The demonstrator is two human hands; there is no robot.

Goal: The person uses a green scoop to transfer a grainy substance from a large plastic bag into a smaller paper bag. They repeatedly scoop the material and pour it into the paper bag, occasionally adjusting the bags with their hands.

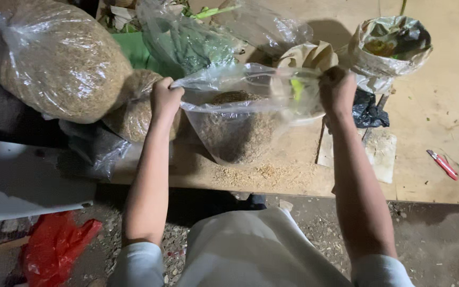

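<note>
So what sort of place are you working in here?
Probably a rough outdoor or shed potting bench: a bare plywood board over a dirt floor, clear bags of sawdust-like fill, and red-handled pruners.

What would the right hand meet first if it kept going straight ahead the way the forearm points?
Probably the crumpled brown paper bag just beyond the right hand, which grips the rim of the clear plastic bag of brown material. Depth is hard to judge; the foil-lined pot sits farther right, off that line.

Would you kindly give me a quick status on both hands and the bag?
Left hand and right hand grip clear bag rim. Sawdust-like fill inside. Bigger filled bag close at left.
</note>
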